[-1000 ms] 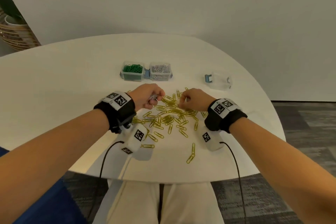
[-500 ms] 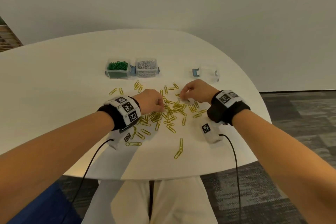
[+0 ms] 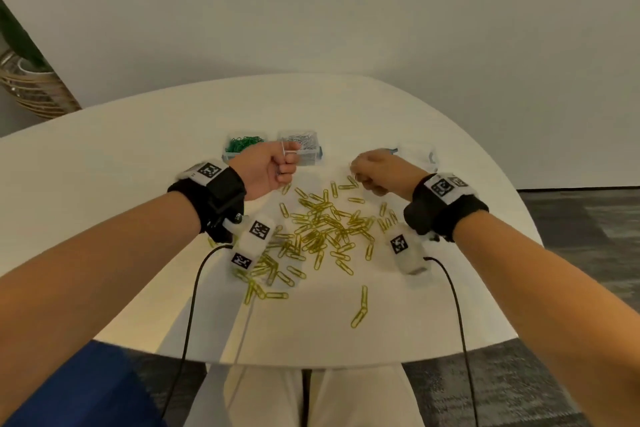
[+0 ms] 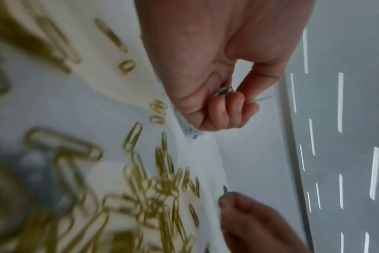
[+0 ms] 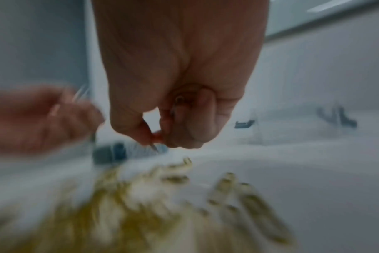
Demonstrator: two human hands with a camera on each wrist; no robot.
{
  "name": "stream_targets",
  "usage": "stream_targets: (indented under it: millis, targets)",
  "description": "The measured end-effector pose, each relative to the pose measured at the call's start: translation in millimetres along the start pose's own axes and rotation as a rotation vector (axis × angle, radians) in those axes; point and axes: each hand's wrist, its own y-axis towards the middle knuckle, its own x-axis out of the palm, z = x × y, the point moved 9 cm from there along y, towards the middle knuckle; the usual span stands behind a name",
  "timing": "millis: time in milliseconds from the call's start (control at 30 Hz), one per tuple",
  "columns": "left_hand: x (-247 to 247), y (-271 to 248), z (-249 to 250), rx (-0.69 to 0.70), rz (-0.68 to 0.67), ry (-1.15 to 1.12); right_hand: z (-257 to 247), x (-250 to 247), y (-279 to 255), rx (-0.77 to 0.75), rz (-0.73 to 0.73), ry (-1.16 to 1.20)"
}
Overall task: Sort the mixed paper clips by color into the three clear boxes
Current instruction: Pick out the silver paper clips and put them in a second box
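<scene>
A pile of yellow paper clips (image 3: 322, 229) lies spread on the white table (image 3: 121, 184). At the back stand a clear box of green clips (image 3: 242, 146) and a clear box of silver clips (image 3: 304, 146); a third clear box (image 3: 419, 154) sits to the right, partly hidden by my right hand. My left hand (image 3: 277, 166) is raised near the silver box, curled round silver clips (image 4: 224, 91). My right hand (image 3: 372, 172) is lifted above the pile's far edge, fingers curled and pinching a clip (image 5: 154, 146); its colour is blurred.
The table's front edge (image 3: 311, 360) curves just above my lap. A woven basket (image 3: 31, 90) stands on the floor at the far left, and a plain wall runs behind the table. Cables hang from both wrist cameras.
Both hands have risen off the yellow pile and moved toward the boxes at the back. The left hand now sits beside the silver box.
</scene>
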Motion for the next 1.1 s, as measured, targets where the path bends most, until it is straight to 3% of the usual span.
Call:
stream_targets:
  millis: [67,133,233,333,433,700,900,1000,1100]
  targets:
    - [-3.4,9.0,15.7,0.008,0.017,-0.067,-12.8,4.1,8.6,0.010,-0.095,0.736]
    - [-4.5,18.4,29.8,-0.011,0.025,-0.192,-26.4,4.3,23.6,-0.029,-0.162,1.122]
    - [-7.3,32.4,51.2,0.020,0.062,-0.253,-28.9,-1.8,58.6,-0.008,-0.072,1.325]
    - [-11.1,47.6,68.7,0.129,0.128,-0.250,-35.5,3.4,89.5,0.052,0.108,1.378]
    - [-11.2,61.1,68.5,0.171,0.156,-0.205,-51.8,14.6,107.2,0.015,0.216,1.441]
    - [-20.0,67.3,49.5,0.210,0.304,-0.068,-62.1,24.0,112.8,-0.112,0.308,1.164]
    - [-15.8,38.6,74.0,0.317,0.343,0.074,-86.8,19.2,93.6,-0.207,0.302,1.063]
    - [-18.3,5.3,91.6,0.359,0.402,0.496,-101.8,10.7,62.7,-0.204,0.331,0.756]
    - [-11.7,-35.5,54.6,0.145,0.197,1.220,-98.6,54.3,19.0,-0.126,0.054,0.170]
